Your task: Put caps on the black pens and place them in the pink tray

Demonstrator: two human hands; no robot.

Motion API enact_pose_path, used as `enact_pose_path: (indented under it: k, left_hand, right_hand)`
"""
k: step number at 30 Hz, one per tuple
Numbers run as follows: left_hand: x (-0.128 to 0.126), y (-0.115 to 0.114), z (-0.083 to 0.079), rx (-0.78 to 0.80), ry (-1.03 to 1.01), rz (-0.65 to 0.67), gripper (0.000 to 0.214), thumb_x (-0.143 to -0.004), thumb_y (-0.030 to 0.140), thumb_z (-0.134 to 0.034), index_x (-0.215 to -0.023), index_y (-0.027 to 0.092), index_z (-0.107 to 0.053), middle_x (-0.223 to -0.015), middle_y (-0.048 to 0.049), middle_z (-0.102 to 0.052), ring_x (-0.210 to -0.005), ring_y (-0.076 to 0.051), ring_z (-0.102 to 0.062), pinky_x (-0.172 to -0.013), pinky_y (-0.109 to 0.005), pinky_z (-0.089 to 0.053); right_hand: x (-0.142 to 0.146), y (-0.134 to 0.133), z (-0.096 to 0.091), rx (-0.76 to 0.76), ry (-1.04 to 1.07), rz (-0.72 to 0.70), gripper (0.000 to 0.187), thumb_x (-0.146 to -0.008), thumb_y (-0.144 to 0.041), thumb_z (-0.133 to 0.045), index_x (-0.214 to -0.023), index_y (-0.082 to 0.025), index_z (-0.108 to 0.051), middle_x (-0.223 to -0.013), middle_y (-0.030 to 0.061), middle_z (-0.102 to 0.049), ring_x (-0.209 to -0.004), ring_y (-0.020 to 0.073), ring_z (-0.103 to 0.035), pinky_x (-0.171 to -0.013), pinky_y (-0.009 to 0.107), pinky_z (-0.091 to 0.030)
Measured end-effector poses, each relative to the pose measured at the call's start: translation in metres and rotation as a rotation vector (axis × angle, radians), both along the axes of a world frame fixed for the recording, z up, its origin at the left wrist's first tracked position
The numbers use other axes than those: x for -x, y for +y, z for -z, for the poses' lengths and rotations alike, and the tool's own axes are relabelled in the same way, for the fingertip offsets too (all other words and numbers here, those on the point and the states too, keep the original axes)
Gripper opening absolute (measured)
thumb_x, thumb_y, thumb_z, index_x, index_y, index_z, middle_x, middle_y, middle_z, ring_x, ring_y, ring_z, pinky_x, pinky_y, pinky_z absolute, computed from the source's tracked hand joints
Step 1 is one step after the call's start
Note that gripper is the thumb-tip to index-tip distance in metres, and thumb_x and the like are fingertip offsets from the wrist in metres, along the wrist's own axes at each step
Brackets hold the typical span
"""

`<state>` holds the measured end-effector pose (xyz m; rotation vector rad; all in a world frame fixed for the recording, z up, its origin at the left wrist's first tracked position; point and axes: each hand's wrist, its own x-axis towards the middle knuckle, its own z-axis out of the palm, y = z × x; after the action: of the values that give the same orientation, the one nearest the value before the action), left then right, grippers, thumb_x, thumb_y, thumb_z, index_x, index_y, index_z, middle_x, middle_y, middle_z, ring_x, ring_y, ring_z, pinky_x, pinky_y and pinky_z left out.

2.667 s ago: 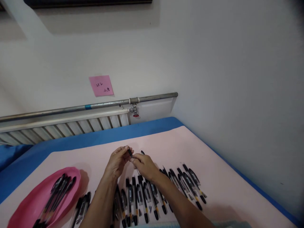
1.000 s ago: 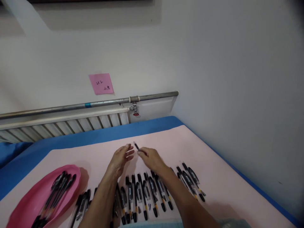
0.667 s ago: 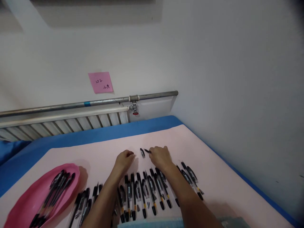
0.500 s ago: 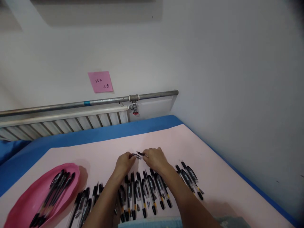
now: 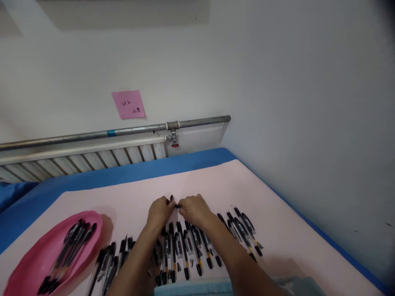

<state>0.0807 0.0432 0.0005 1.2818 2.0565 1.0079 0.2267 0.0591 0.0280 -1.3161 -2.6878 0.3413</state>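
Right of the pink tray point(image 5: 33, 265), the left hand point(image 5: 160, 211) pinches a black cap point(image 5: 171, 198) in its fingers; the right hand's point(image 5: 195, 210) fingers grasp a pen point(image 5: 178, 206), its dark end near the cap. Loose pens point(image 5: 184, 253) line the counter point(image 5: 210, 181) right of the tray.

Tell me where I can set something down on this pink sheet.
Bare: the pink sheet beyond the left hand and right hand, up to the blue strip; also from the rightmost pens toward the right wall. Crowded: nearer, pens from the bowl past the right forearm.
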Motion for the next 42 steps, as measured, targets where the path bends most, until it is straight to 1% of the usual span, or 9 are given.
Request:
enact_pose_path:
  k: [6, 10, 13, 16, 19, 26, 32, 40, 42]
  left_hand:
    - [0.010, 0.001, -0.003, 0.002, -0.207, -0.030, 0.012, -0.052, 0.015, -0.067, -0.047, 0.017, -0.057, -0.048, -0.0007, -0.054, -0.068, -0.020, -0.054, -0.063, -0.027, -0.032]
    - [0.019, -0.001, -0.014, -0.082, -0.518, -0.058, 0.013, -0.064, 0.028, -0.064, -0.065, 0.015, -0.061, -0.054, 0.0015, -0.054, -0.059, -0.012, -0.051, -0.059, -0.023, -0.037]
    - [0.024, -0.002, -0.024, -0.153, -0.781, -0.068, 0.015, -0.074, 0.028, -0.057, -0.077, 0.014, -0.061, -0.059, 0.0018, -0.054, -0.054, -0.008, -0.051, -0.059, -0.021, -0.041]
    - [0.023, -0.001, -0.031, -0.207, -0.989, -0.079, 0.014, -0.081, 0.020, -0.048, -0.075, 0.013, -0.059, -0.061, -0.0005, -0.056, -0.054, -0.006, -0.053, -0.061, -0.021, -0.045]
    - [0.020, -0.001, -0.036, -0.253, -1.132, -0.080, 0.018, -0.082, 0.013, -0.044, -0.072, 0.012, -0.059, -0.063, -0.0024, -0.058, -0.057, -0.007, -0.056, -0.062, -0.021, -0.047]
    - [0.020, -0.005, -0.040, -0.267, -1.291, -0.025, 0.016, -0.077, 0.007, -0.051, -0.088, 0.011, -0.063, -0.075, -0.0054, -0.065, -0.064, -0.010, -0.061, -0.060, -0.020, -0.050]
    - [0.026, -0.004, -0.038, -0.278, -1.319, -0.055, 0.012, -0.076, 0.004, -0.053, -0.078, 0.011, -0.062, -0.071, -0.0044, -0.066, -0.063, -0.010, -0.063, -0.061, -0.021, -0.052]
    - [0.016, -0.011, -0.039, -0.129, -1.307, 0.197, 0.016, -0.071, 0.004, -0.059, -0.086, 0.010, -0.062, -0.075, -0.0071, -0.068, -0.067, -0.012, -0.064, -0.067, -0.024, -0.052]
    - [0.017, -0.012, -0.040, -0.099, -1.332, 0.221, 0.016, -0.072, 0.005, -0.058, -0.087, 0.010, -0.062, -0.076, -0.0081, -0.068, -0.069, -0.014, -0.064, -0.069, -0.026, -0.052]
  right_hand:
    - [0.004, -0.004, -0.003, 0.015, 0.034, -0.027, 0.023, -0.077, -0.022, -0.045, -0.089, -0.020, -0.065, -0.085, 0.0077, -0.068, -0.083, 0.0206, -0.059, -0.077, 0.033, -0.031]
    - [0.000, 0.000, -0.009, -0.001, 0.088, 0.013, 0.024, -0.080, -0.023, -0.043, -0.089, -0.019, -0.065, -0.084, 0.0077, -0.067, -0.080, 0.0199, -0.059, -0.074, 0.030, -0.033]
    - [0.002, 0.000, -0.012, 0.044, 0.313, 0.024, 0.027, -0.083, -0.029, -0.041, -0.099, -0.023, -0.062, -0.084, 0.0030, -0.067, -0.074, 0.0152, -0.058, -0.066, 0.024, -0.035]
    - [0.009, -0.004, -0.013, 0.137, 0.594, -0.003, 0.026, -0.081, -0.029, -0.045, -0.098, -0.023, -0.063, -0.075, -0.0002, -0.065, -0.063, 0.0116, -0.054, -0.058, 0.020, -0.034]
    - [0.014, -0.008, -0.012, 0.144, 0.686, -0.046, 0.025, -0.079, -0.025, -0.047, -0.097, -0.022, -0.064, -0.066, -0.0015, -0.062, -0.057, 0.0103, -0.051, -0.055, 0.019, -0.033]
    - [0.011, -0.006, -0.012, 0.132, 0.699, -0.053, 0.024, -0.078, -0.024, -0.048, -0.093, -0.021, -0.065, -0.063, -0.0016, -0.060, -0.055, 0.0103, -0.049, -0.055, 0.020, -0.034]
    - [0.003, -0.003, -0.018, 0.161, 0.740, -0.052, 0.021, -0.078, -0.027, -0.048, -0.089, -0.020, -0.065, -0.058, -0.0030, -0.054, -0.051, 0.0094, -0.045, -0.052, 0.019, -0.033]
    - [0.001, -0.001, -0.023, 0.170, 0.849, -0.040, 0.021, -0.079, -0.027, -0.048, -0.090, -0.019, -0.064, -0.055, -0.0041, -0.049, -0.050, 0.0086, -0.041, -0.052, 0.019, -0.033]
    - [0.002, -0.001, -0.024, 0.167, 0.862, -0.034, 0.021, -0.079, -0.027, -0.048, -0.089, -0.018, -0.064, -0.054, -0.0041, -0.049, -0.049, 0.0085, -0.041, -0.052, 0.019, -0.033]
